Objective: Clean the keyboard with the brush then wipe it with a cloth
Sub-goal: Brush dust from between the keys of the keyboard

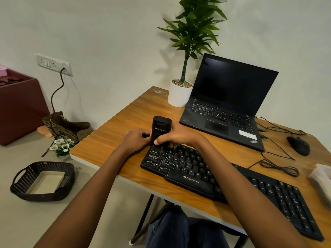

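Note:
A black keyboard [189, 174] lies slanted across the wooden table [114, 138]. A black upright brush body [161, 128] stands on the keyboard's top left corner. My right hand [176, 136] grips it from the right, thumb across its front. My left hand [136, 138] holds its left side with curled fingers. The brush's lower end is hidden behind my hands. A pale cloth [322, 178] lies at the table's right edge, partly out of frame.
An open black laptop [227, 104] sits behind the keyboard, with a white potted plant [180, 93] to its left. A black mouse [298, 145] and loose cables [279, 167] lie at right. On the floor stand a dark wicker basket [43, 181] and a paper bag [66, 127].

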Demonstrator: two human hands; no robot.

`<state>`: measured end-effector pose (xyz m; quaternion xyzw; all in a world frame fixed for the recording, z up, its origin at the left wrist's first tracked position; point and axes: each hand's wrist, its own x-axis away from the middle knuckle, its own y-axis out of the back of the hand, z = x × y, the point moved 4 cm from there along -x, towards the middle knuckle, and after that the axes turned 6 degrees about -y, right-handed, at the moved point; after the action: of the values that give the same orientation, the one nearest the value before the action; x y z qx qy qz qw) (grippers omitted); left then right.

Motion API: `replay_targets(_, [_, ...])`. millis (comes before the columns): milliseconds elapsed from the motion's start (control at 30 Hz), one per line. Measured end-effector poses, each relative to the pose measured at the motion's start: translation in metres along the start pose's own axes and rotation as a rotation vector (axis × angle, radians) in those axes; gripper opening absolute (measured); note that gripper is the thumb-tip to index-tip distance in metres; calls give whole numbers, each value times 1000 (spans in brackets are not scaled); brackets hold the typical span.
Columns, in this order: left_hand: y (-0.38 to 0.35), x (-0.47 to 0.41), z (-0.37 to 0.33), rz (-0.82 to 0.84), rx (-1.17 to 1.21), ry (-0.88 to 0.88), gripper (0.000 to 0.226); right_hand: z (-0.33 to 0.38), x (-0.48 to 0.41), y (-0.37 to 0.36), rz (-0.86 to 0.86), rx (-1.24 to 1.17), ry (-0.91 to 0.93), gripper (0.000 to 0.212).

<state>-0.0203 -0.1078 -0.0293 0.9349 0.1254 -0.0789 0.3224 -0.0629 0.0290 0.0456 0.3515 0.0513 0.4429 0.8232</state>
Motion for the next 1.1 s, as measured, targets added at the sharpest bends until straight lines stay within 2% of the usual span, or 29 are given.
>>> replay_targets(100, [0, 0, -2, -12, 7, -5, 20, -7, 9, 10, 51, -31, -42, 32])
replay_targets(400, [0, -2, 2, -6, 1, -7, 13, -64, 69, 46, 35, -37, -164, 42])
replay_targets(600, [-2, -6, 6, -27, -3, -19, 11, -81, 106, 66, 23, 20, -229, 63])
replay_targets(667, [-2, -6, 7, -22, -16, -14, 10, -82, 114, 66, 12, 23, -239, 55])
replay_targets(733, [-2, -3, 5, -50, -41, 6, 13, -82, 120, 63, -58, -16, -253, 36])
replay_targets(767, [-1, 1, 1, -113, -75, 22, 20, -82, 123, 61, -108, -36, -251, 29])
replay_targets(833, [1, 23, -18, -346, -172, 28, 28, -82, 129, 52, -207, -61, -234, 24])
replay_targets(867, [-2, 40, -34, -462, -198, -1, 27, -83, 131, 50, -269, -97, -215, 24])
replay_targets(933, [-20, 81, -68, -579, -206, -134, 25, -82, 134, 46, -392, -266, -138, 27])
replay_targets(1033, [-61, 130, -98, -596, -244, -429, 22, -78, 130, 39, -506, -549, -22, 35])
replay_targets(1100, [-83, 146, -102, -565, -257, -535, 22, -75, 127, 35, -544, -568, -19, 37])
